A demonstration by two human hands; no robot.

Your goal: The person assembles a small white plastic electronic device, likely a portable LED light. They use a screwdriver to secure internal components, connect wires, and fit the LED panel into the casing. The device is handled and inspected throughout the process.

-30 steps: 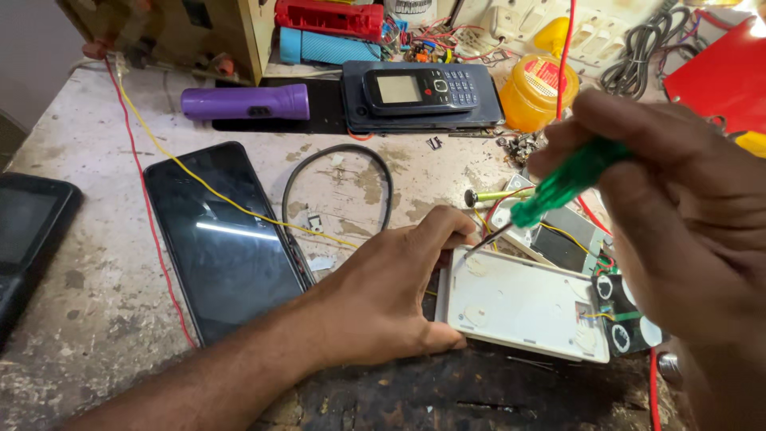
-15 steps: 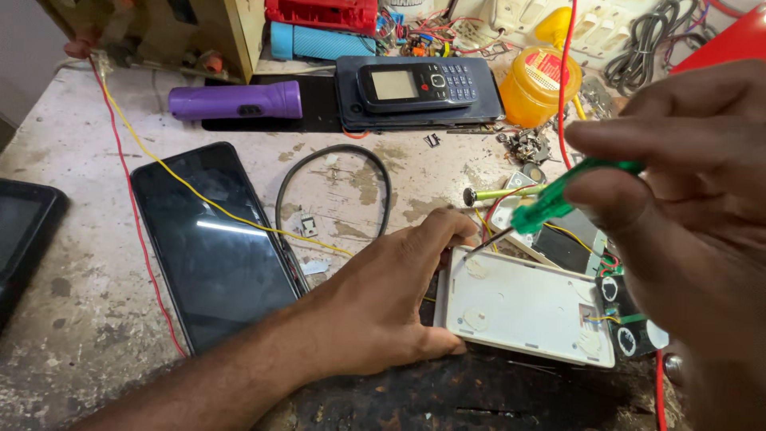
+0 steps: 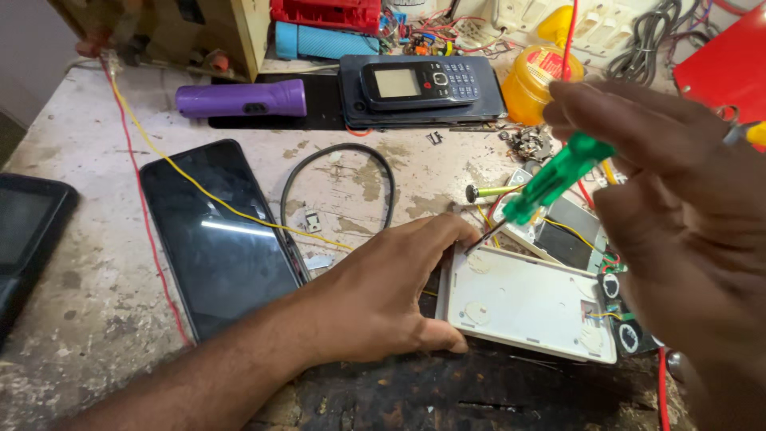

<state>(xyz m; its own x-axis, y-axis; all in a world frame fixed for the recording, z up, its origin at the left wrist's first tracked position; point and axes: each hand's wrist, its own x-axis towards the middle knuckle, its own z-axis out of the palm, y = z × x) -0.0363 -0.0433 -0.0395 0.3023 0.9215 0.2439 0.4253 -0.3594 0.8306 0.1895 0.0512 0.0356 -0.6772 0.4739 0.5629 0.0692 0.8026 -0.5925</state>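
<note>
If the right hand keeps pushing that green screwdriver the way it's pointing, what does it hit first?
Probably the top edge of the white casing, right beside the left hand's fingertips. The right hand aims the green screwdriver down-left; its tip already looks close, though depth is unclear.

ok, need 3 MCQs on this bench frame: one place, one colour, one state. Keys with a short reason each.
1. Where is the purple torch?
A. left of the keypad phone
B. on the white casing
C. under the left hand

2. What colour is the screwdriver handle?
A. red
B. green
C. black

3. What is the state of the large black phone?
A. screen dark, lying flat
C. standing upright
B. screen lit

Key: 1 A, it lies at the bench's far side, left of that phone. 2 B, translucent green in the right hand. 3 A, only a glare streak shows on it.
</note>
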